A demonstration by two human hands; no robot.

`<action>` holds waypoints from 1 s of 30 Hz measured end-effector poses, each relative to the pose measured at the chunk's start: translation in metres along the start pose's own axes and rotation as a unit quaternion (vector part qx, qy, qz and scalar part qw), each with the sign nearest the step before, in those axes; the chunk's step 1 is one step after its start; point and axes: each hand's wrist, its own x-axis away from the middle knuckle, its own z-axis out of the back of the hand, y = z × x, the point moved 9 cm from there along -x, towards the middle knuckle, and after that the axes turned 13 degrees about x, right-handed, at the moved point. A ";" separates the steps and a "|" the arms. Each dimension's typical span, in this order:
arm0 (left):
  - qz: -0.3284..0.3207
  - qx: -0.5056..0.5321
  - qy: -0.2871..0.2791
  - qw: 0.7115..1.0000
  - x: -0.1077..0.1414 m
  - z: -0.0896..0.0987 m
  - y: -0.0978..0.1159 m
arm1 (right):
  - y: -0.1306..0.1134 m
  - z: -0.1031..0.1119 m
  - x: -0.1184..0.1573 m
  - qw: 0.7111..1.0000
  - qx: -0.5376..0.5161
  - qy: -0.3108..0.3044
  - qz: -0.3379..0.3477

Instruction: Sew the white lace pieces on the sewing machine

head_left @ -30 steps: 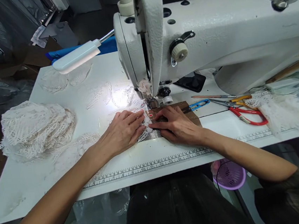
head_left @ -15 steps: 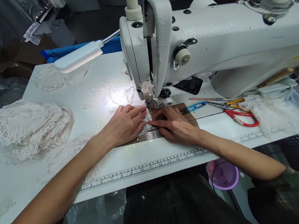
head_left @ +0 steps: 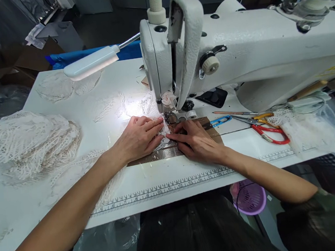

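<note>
A white sewing machine point(head_left: 162, 70) stands over the table, its needle area between my hands. My left hand point(head_left: 140, 138) lies flat on white lace point(head_left: 163, 141), fingers stretched toward the presser foot. On the right side of the lace, my right hand point(head_left: 194, 140) rests with bent fingers, its index fingertip touching the lace edge; whether it pinches any lace is hidden. Under both hands is a brown plate point(head_left: 170, 153). Blue thread snips point(head_left: 220, 120) lie just right of my right hand.
A thick lace pile point(head_left: 33, 146) sits at the left. A lamp point(head_left: 92, 63) hangs behind my left hand. Red-handled scissors point(head_left: 270, 133), a black phone point(head_left: 213, 97) and a bag of scraps point(head_left: 312, 127) lie right. A ruler strip point(head_left: 162, 191) runs along the front edge.
The whole view has shifted slightly, with the machine appearing a little further right. Both hands keep nearly the same place on the lace.
</note>
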 end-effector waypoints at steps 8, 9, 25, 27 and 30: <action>-0.009 0.005 0.008 1.000 -0.002 0.000 -0.002 | 0.001 0.001 0.000 1.000 -0.008 0.009 -0.002; -0.009 0.006 0.007 1.000 -0.002 0.000 -0.002 | 0.001 0.001 0.000 1.000 -0.009 0.009 -0.001; -0.045 -0.031 -0.010 0.998 -0.002 -0.004 0.003 | 0.000 0.004 0.000 1.000 -0.014 0.021 -0.006; -0.042 -0.042 -0.018 0.998 -0.003 -0.004 0.005 | 0.002 0.006 -0.001 0.999 -0.023 0.025 -0.005; -0.040 -0.064 -0.031 0.997 -0.005 -0.005 0.009 | 0.013 0.009 -0.003 0.998 -0.034 0.038 -0.022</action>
